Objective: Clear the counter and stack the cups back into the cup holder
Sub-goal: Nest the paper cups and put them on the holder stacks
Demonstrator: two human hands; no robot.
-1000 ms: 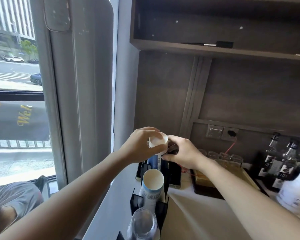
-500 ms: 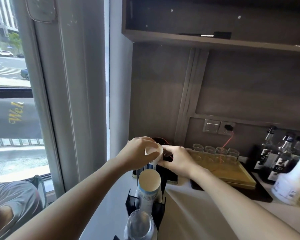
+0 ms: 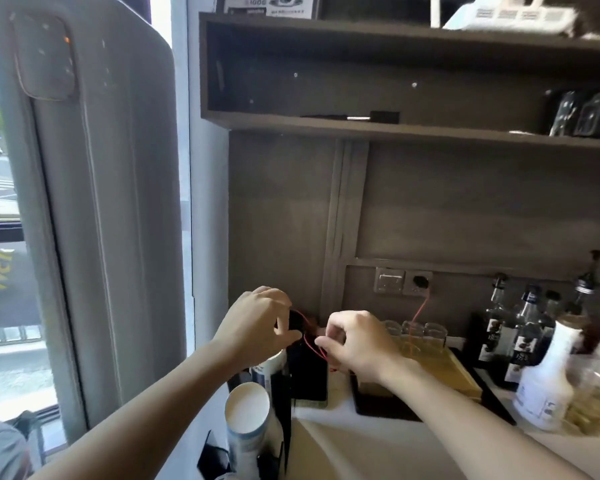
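A black cup holder [image 3: 282, 393] stands at the counter's left end, by the window. Its far slot holds a stack of white paper cups with blue print [image 3: 269, 366], the top rim just under my left hand [image 3: 257, 327]. A nearer stack [image 3: 246, 414] leans toward me with its open mouth showing. My left hand hovers over the far stack with loosely curled fingers and nothing in it. My right hand [image 3: 355, 342] is beside it to the right, fingers curled close to a thin red wire [image 3: 314, 344], holding no cup.
A black device [image 3: 309, 375] stands behind the holder. A wooden tray [image 3: 447, 372] with small glasses [image 3: 413, 332] sits right of my hands. Dark syrup bottles [image 3: 527, 327] and a white bottle [image 3: 544, 386] stand far right. A wall outlet [image 3: 418, 282] and shelf [image 3: 395, 128] are above the white counter [image 3: 378, 452].
The small cup that my left hand held has gone down onto the far stack. Both hands have let go and lifted slightly. The camera has tilted up.
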